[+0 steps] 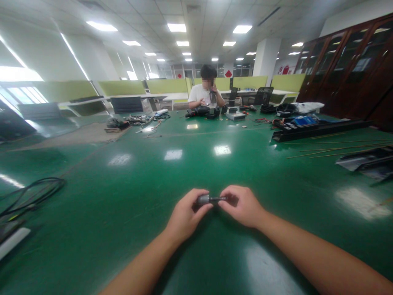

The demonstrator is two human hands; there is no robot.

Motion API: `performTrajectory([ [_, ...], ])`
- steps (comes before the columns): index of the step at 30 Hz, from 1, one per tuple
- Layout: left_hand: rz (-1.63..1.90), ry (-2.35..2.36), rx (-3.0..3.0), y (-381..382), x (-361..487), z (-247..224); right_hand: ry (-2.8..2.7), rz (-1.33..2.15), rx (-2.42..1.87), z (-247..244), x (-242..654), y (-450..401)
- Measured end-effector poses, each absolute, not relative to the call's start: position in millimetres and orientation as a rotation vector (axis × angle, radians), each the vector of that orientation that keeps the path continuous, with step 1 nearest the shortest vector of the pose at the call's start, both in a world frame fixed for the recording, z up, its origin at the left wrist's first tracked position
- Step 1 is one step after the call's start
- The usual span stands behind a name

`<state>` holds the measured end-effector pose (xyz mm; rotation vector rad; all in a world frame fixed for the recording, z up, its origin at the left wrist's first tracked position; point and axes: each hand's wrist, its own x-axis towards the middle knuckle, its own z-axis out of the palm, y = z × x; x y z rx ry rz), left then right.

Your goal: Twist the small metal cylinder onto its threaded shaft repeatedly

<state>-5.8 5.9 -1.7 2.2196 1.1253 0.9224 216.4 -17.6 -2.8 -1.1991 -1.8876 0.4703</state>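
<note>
My left hand (185,214) is closed around a small grey cylinder (203,199) that looks like a drill chuck. From its right end sticks a thin dark rod (215,199), resembling a drill bit. The thumb and fingers of my right hand (245,207) pinch the rod's far end, whose tip they hide. Cylinder and rod lie roughly level, in line between my two hands, low over the green tabletop (147,172). Part of the cylinder is covered by my left fingers.
Across the table a person (196,95) sits behind power tools (199,111) and a grey box (236,114). Black cables (39,192) lie at left. On the right are a long black rail (319,130), thin rods (334,149) and dark metal channels (371,162).
</note>
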Motion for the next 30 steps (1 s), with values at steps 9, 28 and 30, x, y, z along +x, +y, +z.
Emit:
performTrajectory([
  [9, 0.917, 1.131, 2.212, 4.5, -6.2, -0.4, -1.880, 0.474, -1.206, -2.5, 215.7, -18.5],
  [28, 0.935, 1.143, 2.174, 6.0, -5.7, 0.6, -1.852, 0.459, -1.219, -2.0, 219.3, -16.0],
  [30, 0.942, 1.150, 2.162, 6.3, -5.7, 1.5, -1.849, 0.454, -1.220, -1.9, 220.2, -15.2],
])
